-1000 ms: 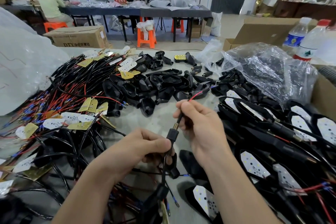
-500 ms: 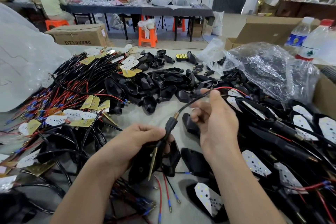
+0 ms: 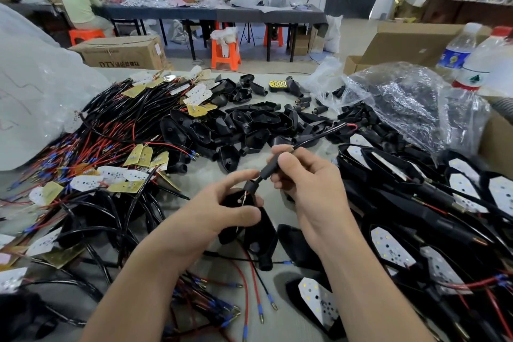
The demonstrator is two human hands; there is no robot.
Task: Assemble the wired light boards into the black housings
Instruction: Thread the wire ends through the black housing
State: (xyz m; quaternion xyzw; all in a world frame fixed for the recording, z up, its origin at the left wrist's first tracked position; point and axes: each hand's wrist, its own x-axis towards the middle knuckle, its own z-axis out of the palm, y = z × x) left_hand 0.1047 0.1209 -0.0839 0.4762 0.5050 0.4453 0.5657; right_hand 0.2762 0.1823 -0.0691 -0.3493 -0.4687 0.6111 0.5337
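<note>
- Two hands meet over one black housing (image 3: 231,201), which sits low in the middle of the view, above the grey table (image 3: 205,175).
- The left hand (image 3: 222,211) curls round that housing from the left. Its thumb lies across the near side and its forefinger reaches over the top.
- A board (image 3: 243,200) shows only as a thin pale edge inside the housing, so I cannot tell how far it is seated.
- The right hand (image 3: 308,183), just right of the housing, pinches a black sleeve (image 3: 270,168) between thumb and fingertips.
- The sleeve touches the housing's neck. Its long axis rises from there up and to the right, away from the person.
- A dark cord (image 3: 319,139) carries on along the same slant beyond the housing and ends in a red tip.
- My judgement is that the next move turns on this line. The sleeve has to go down along its own axis into the neck, and the right hand is the nearer one for that, while the left only steadies.
- A sideways tug could tilt the board out of its seat.
- Empty shells (image 3: 249,125) are heaped beyond the housing.
- Wired spare boards (image 3: 111,147) lie to its left.
- Finished lamps (image 3: 416,189) are stacked to its right.
- Loose red leads (image 3: 249,286) trail on the near side of it.
</note>
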